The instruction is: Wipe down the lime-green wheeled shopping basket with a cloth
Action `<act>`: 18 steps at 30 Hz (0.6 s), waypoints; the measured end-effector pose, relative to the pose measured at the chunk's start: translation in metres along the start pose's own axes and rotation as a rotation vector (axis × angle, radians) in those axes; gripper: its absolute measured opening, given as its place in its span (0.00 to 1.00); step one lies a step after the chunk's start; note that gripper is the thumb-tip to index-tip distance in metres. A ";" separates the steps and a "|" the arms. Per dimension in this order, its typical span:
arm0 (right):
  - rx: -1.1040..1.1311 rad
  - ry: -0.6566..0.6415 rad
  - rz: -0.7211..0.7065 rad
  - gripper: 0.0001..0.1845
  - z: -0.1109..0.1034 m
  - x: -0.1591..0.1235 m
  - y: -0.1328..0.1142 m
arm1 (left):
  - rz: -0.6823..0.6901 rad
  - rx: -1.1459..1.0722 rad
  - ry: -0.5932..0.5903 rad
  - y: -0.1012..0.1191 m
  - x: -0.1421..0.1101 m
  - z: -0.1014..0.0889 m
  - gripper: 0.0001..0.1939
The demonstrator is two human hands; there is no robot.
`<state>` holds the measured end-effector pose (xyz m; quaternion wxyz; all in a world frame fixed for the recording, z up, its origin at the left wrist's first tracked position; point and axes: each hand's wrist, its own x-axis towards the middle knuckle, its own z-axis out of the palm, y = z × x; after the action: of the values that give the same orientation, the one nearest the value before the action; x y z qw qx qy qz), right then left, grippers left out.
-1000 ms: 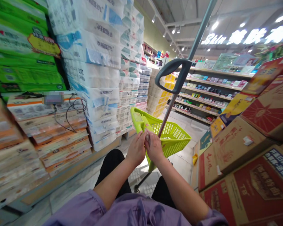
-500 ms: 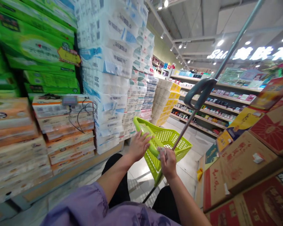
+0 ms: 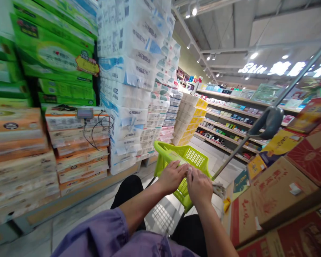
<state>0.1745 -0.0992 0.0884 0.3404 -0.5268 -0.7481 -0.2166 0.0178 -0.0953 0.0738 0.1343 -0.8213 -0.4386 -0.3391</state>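
A lime-green shopping cart with a lattice basket stands in front of my knees. My left hand lies over its handle, fingers curved across the bar. Close beside it, fingertips nearly touching the left ones, my right hand is closed at the handle's right end. A bit of something whitish shows at the right fingertips; most of it is hidden. A long metal pole with a grey loop grip leans to the right past the cart. Greyish mop-like strands show near its lower end.
Tall stacks of wrapped tissue packs line the left, beside green packs and orange ones. Cardboard cartons are piled along the right. Stocked shelves run across the back. The tiled aisle lies between.
My right hand has come up against my left on the handle, and the crumpled whitish thing in it is now mostly hidden. The pole tilts further right, away from my right hand.
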 end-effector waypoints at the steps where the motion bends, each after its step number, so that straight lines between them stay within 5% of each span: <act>1: -0.017 0.029 -0.038 0.20 0.001 -0.003 0.003 | -0.015 0.011 0.009 -0.006 0.001 -0.004 0.23; 6: -0.024 0.160 -0.116 0.20 0.008 -0.027 0.046 | -0.285 0.122 0.016 -0.044 -0.004 -0.019 0.22; 9: 0.028 0.193 -0.014 0.21 0.011 -0.034 0.060 | -0.268 0.100 -0.042 -0.048 -0.006 -0.018 0.20; 14: 0.429 0.069 -0.030 0.19 -0.004 -0.008 0.036 | -0.219 0.073 -0.032 -0.029 -0.001 -0.007 0.21; 18: 0.795 0.233 0.122 0.19 -0.019 0.021 0.021 | -0.170 0.076 -0.035 -0.017 -0.001 -0.005 0.20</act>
<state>0.1954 -0.0910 0.1163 0.6118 -0.3696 -0.6975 0.0516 0.0012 -0.0885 0.0752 0.1284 -0.7814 -0.5215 -0.3178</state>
